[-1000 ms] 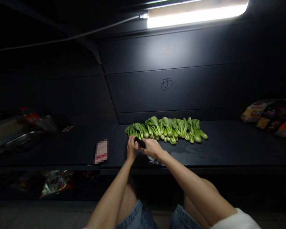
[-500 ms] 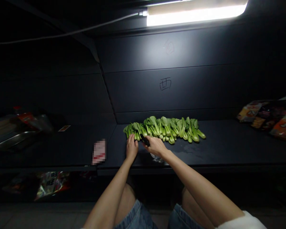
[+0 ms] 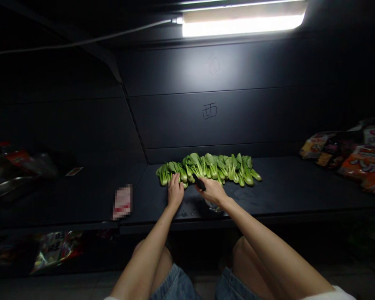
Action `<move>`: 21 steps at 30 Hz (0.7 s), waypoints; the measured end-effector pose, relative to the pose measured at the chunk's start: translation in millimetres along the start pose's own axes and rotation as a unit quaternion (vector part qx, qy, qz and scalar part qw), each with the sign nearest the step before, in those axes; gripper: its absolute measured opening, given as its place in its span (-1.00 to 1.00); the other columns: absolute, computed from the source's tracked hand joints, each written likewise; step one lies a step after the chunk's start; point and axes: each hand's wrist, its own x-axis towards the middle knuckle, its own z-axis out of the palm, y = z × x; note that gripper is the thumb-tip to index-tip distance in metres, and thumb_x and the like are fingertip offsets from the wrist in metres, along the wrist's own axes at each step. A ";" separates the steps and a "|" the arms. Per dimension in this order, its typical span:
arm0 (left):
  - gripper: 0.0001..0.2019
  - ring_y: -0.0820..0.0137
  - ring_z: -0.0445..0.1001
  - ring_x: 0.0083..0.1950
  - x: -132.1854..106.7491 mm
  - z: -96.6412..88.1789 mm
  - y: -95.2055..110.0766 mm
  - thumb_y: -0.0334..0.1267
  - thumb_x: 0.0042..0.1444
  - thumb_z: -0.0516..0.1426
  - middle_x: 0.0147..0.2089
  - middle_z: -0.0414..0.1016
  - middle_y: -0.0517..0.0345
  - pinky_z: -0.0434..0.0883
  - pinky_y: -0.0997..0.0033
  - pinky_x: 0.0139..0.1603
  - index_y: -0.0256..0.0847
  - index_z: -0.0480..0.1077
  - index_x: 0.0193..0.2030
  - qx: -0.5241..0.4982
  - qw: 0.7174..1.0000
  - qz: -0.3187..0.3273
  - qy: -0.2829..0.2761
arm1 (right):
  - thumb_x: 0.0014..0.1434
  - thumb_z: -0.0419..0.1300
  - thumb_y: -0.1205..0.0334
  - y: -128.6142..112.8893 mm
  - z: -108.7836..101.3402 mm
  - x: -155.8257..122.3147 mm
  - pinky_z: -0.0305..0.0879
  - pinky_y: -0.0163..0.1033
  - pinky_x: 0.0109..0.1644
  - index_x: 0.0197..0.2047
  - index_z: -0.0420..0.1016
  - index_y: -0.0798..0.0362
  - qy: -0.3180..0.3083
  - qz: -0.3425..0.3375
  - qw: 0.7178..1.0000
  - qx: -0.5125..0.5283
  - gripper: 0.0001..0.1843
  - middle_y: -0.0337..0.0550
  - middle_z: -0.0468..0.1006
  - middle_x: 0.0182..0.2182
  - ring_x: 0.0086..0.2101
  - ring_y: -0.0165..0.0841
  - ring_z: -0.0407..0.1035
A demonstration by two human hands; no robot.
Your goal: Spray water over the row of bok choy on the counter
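Note:
A row of green bok choy lies along the back of the dark shelf, leaves toward the back panel and pale stem ends toward me. My left hand rests at the stem ends on the left part of the row, its fingers stretched forward and touching the stems. Closed around a spray bottle is my right hand, just in front of the row's middle. The black spray head points up and left; a clear body shows below the hand, mostly hidden.
Wet marks show on the dark shelf. Colourful snack bags lie at the right. A blurred pinkish packet and a small card lie at the left. Another snack bag is on the lower shelf. A lamp shines overhead.
Both hands have moved right along the bok choy row, the right one carrying the spray bottle. The whole view has shifted slightly, so the shelf appears farther left.

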 end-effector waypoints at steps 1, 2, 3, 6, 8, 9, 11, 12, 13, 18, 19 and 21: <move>-0.55 0.17 0.18 0.40 -0.5 0.7 2.2 -0.33 0.23 -0.04 0.30 0.33 -0.14 0.14 -0.02 0.40 -0.25 0.29 0.25 0.005 1.000 -0.001 -0.002 | 0.32 0.00 0.05 2.1 -0.4 -0.9 0.16 -0.29 -0.19 -0.02 0.42 0.02 0.004 0.005 1.000 0.000 -0.68 -0.04 0.61 -0.13 -0.15 -0.25 0.50; -0.56 0.16 0.18 0.40 -1.0 1.2 4.8 -0.32 0.23 -0.05 0.30 0.33 -0.15 0.12 -0.06 0.40 -0.24 0.29 0.25 0.012 1.000 -0.002 -0.003 | 0.32 -0.01 0.06 4.0 -0.8 -1.8 0.16 -0.29 -0.19 -0.03 0.43 0.02 0.007 0.010 1.000 0.000 -0.69 -0.05 0.61 -0.13 -0.15 -0.25 0.50; -0.56 0.14 0.18 0.40 -1.3 1.5 7.7 -0.32 0.24 -0.05 0.30 0.33 -0.15 0.08 -0.10 0.41 -0.24 0.29 0.25 0.019 1.000 -0.002 -0.005 | 0.33 -0.01 0.07 5.9 -1.2 -2.6 0.15 -0.29 -0.20 -0.04 0.43 0.01 0.011 0.014 1.000 0.001 -0.69 -0.05 0.61 -0.13 -0.16 -0.26 0.50; -0.57 0.13 0.18 0.40 -1.4 1.9 18.1 -0.31 0.26 -0.06 0.32 0.31 -0.16 0.01 -0.18 0.42 -0.23 0.28 0.26 0.037 0.999 0.009 -0.017 | 0.33 -0.03 0.04 11.0 -2.1 -4.3 0.14 -0.29 -0.22 -0.05 0.43 0.01 0.018 0.022 1.000 0.005 -0.68 -0.06 0.62 -0.15 -0.17 -0.26 0.50; -0.56 0.13 0.16 0.41 -0.9 2.4 25.3 -0.31 0.27 -0.06 0.34 0.29 -0.15 -0.01 -0.18 0.42 -0.23 0.26 0.27 0.043 0.998 0.021 -0.026 | 0.34 -0.04 0.01 14.1 -2.2 -5.0 0.14 -0.29 -0.22 -0.03 0.42 0.01 0.022 0.019 1.000 0.009 -0.66 -0.06 0.61 -0.14 -0.16 -0.26 0.50; -0.56 0.14 0.15 0.42 -0.6 2.9 28.5 -0.31 0.27 -0.06 0.34 0.28 -0.15 -0.02 -0.18 0.42 -0.22 0.26 0.27 0.045 0.998 0.028 -0.031 | 0.34 -0.04 0.00 15.5 -2.1 -5.2 0.14 -0.29 -0.22 -0.03 0.42 0.02 0.023 0.016 1.000 0.011 -0.65 -0.06 0.61 -0.14 -0.16 -0.25 0.50; -0.56 0.15 0.13 0.43 -0.4 4.8 34.0 -0.31 0.28 -0.06 0.36 0.27 -0.13 -0.04 -0.17 0.43 -0.21 0.24 0.28 0.048 0.997 0.039 -0.038 | 0.34 -0.05 0.00 17.6 -1.9 -5.6 0.14 -0.29 -0.22 -0.02 0.41 0.03 0.027 0.011 0.999 0.014 -0.64 -0.06 0.61 -0.14 -0.16 -0.25 0.50; -0.56 0.15 0.12 0.43 -0.5 6.1 36.1 -0.31 0.28 -0.06 0.36 0.26 -0.12 -0.05 -0.17 0.44 -0.20 0.24 0.29 0.049 0.997 0.044 -0.041 | 0.34 -0.05 0.00 18.3 -2.0 -5.9 0.13 -0.29 -0.23 -0.02 0.41 0.03 0.029 0.009 0.999 0.015 -0.63 -0.06 0.61 -0.14 -0.16 -0.26 0.50; -0.55 0.15 0.11 0.44 -0.8 7.4 37.7 -0.31 0.28 -0.06 0.36 0.26 -0.12 -0.06 -0.17 0.44 -0.20 0.23 0.29 0.050 0.996 0.050 -0.045 | 0.34 -0.05 0.00 18.7 -2.1 -6.3 0.13 -0.29 -0.23 -0.02 0.41 0.03 0.030 0.009 0.999 0.015 -0.64 -0.06 0.61 -0.14 -0.16 -0.26 0.50; -0.50 0.13 0.05 0.46 -5.2 12.8 39.7 -0.30 0.28 -0.05 0.40 0.19 -0.12 -0.04 -0.18 0.43 -0.20 0.15 0.36 0.075 0.993 0.064 -0.063 | 0.34 -0.02 0.07 20.2 -4.5 -9.8 0.12 -0.29 -0.24 -0.07 0.43 0.02 0.022 0.009 1.000 0.012 -0.70 -0.08 0.62 -0.16 -0.18 -0.28 0.50; -0.49 0.13 0.03 0.47 -6.3 13.3 39.5 -0.30 0.28 -0.06 0.42 0.17 -0.11 -0.04 -0.18 0.43 -0.20 0.12 0.37 0.084 0.992 0.063 -0.066 | 0.33 -0.02 0.08 21.2 -5.0 -10.6 0.12 -0.30 -0.24 -0.08 0.44 0.03 0.021 0.010 1.000 0.010 -0.71 -0.09 0.62 -0.16 -0.18 -0.29 0.50; -0.47 0.15 0.00 0.48 -8.3 13.6 39.6 -0.30 0.29 -0.07 0.44 0.13 -0.08 -0.03 -0.16 0.43 -0.20 0.07 0.40 0.105 0.990 0.062 -0.070 | 0.32 -0.01 0.09 24.3 -5.7 -11.6 0.11 -0.30 -0.26 -0.09 0.44 0.03 0.022 0.010 1.000 0.006 -0.72 -0.09 0.62 -0.17 -0.20 -0.29 0.50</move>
